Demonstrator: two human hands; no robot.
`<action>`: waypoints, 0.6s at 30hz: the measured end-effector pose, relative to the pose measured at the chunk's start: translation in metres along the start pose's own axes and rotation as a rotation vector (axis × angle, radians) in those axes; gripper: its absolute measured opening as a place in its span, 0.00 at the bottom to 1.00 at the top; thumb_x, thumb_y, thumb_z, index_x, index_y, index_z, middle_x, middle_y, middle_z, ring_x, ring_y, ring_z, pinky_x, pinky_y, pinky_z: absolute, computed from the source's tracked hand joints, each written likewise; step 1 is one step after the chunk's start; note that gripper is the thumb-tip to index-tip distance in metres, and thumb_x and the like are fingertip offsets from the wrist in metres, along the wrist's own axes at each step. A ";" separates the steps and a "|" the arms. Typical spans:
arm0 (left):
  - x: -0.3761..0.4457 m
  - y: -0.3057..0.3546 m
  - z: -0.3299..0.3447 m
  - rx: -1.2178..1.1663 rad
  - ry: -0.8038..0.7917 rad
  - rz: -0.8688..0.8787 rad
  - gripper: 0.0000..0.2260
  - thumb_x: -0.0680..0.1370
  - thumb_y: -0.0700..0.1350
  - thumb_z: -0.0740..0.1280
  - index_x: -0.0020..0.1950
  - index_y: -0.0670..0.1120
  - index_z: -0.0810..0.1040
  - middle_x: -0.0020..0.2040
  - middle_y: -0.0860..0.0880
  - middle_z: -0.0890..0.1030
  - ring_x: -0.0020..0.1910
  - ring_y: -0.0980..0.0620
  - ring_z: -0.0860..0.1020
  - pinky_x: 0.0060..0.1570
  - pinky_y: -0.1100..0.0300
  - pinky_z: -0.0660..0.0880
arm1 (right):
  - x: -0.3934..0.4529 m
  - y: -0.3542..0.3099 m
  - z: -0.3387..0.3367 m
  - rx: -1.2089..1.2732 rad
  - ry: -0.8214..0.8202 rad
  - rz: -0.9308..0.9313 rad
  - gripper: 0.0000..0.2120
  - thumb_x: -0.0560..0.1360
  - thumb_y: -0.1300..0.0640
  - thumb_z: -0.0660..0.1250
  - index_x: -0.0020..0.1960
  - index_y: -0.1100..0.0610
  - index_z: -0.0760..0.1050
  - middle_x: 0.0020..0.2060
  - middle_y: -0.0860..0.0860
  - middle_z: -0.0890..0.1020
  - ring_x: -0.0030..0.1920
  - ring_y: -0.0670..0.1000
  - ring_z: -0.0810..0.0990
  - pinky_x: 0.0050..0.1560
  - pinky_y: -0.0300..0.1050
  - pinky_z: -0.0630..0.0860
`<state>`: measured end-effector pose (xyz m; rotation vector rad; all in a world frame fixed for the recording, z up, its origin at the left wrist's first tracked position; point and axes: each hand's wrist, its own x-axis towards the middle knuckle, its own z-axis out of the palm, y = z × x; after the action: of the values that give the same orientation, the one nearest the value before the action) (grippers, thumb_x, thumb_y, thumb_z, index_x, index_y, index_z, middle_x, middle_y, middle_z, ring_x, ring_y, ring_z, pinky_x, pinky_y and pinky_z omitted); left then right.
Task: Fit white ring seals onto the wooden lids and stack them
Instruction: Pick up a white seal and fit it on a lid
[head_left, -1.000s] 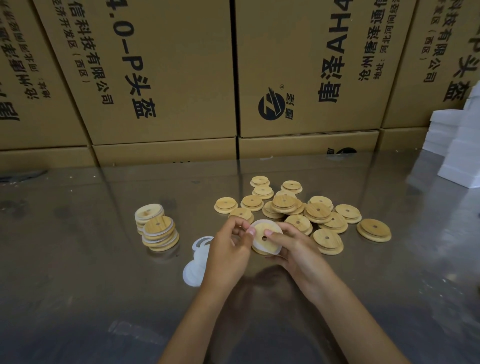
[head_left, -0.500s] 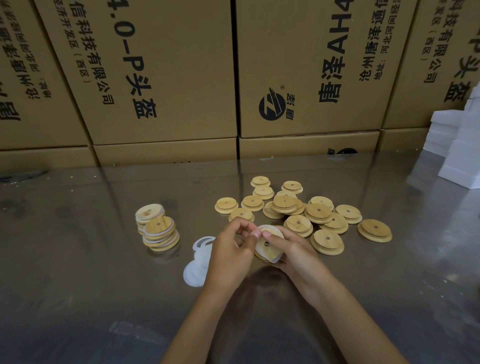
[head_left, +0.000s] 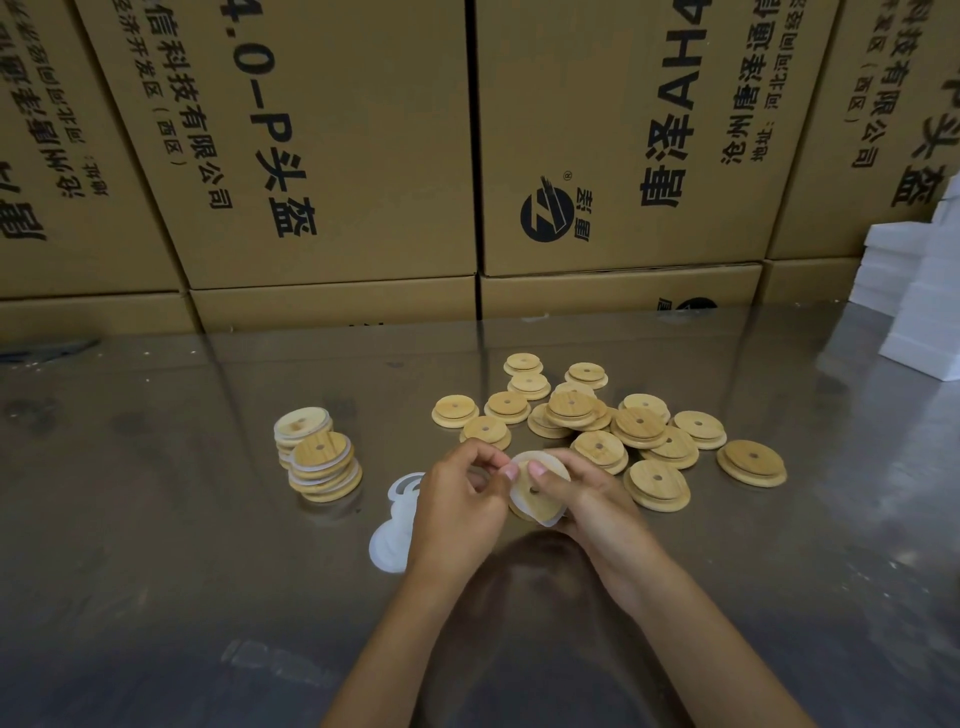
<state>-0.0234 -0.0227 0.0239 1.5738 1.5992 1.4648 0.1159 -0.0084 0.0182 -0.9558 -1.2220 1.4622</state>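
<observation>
Seal pile half behind left hand

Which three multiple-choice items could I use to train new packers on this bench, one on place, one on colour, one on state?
1. The finished stacks stand:
A. left of the hands
B. right of the hands
C. on a carton

2. The loose ring seals are:
A. black
B. white
C. red

3. The lid in hand is:
A. lying flat on the table
B. held by both hands
C. on a stack

Key: 1 A, stacks are beyond the left hand. 2 B, seals look white. 3 B, right hand and left grip lid.
</observation>
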 end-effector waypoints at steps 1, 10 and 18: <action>0.000 0.001 -0.001 -0.005 0.002 0.000 0.08 0.75 0.39 0.70 0.39 0.50 0.79 0.36 0.56 0.81 0.33 0.61 0.75 0.34 0.72 0.70 | 0.000 0.000 0.000 -0.033 0.003 -0.033 0.06 0.78 0.57 0.68 0.53 0.55 0.83 0.43 0.49 0.84 0.44 0.46 0.80 0.44 0.41 0.75; 0.003 0.003 -0.004 -0.132 -0.042 -0.037 0.06 0.76 0.37 0.69 0.42 0.46 0.80 0.36 0.56 0.83 0.35 0.63 0.78 0.37 0.72 0.72 | 0.005 -0.005 -0.010 0.036 -0.012 -0.032 0.06 0.79 0.58 0.67 0.51 0.54 0.83 0.47 0.52 0.84 0.50 0.52 0.80 0.52 0.50 0.73; 0.002 0.004 -0.002 -0.105 -0.132 -0.035 0.05 0.77 0.38 0.69 0.43 0.47 0.80 0.41 0.52 0.83 0.40 0.61 0.79 0.43 0.69 0.74 | 0.007 -0.005 -0.015 0.173 0.022 0.058 0.08 0.79 0.58 0.65 0.53 0.57 0.82 0.49 0.57 0.84 0.53 0.56 0.80 0.54 0.51 0.72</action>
<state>-0.0240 -0.0223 0.0289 1.5413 1.4446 1.3737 0.1295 0.0021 0.0201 -0.8939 -1.0408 1.5708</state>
